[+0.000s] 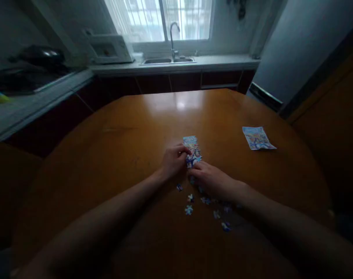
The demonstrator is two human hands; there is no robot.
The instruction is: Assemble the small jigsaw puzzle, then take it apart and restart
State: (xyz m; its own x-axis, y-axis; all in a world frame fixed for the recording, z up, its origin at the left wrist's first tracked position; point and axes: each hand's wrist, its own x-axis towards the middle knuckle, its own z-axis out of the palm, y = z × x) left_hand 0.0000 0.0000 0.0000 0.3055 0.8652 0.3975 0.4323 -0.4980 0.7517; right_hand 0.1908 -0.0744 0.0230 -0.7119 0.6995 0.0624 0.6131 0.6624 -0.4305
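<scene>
Head view: puzzle [194, 144] partly joined, sitting on the table [121, 139]; loose pieces [189, 210] below it look left to place. Narrow multicolour strip, pale blue top, knobby right edge. Left hand [175, 158] curled at its left edge, right hand [210, 177] at its lower end; can't tell if either grips.

Wooden table [121, 139], joined jigsaw [194, 147], loose pieces [189, 210], leaflet [257, 138]
</scene>
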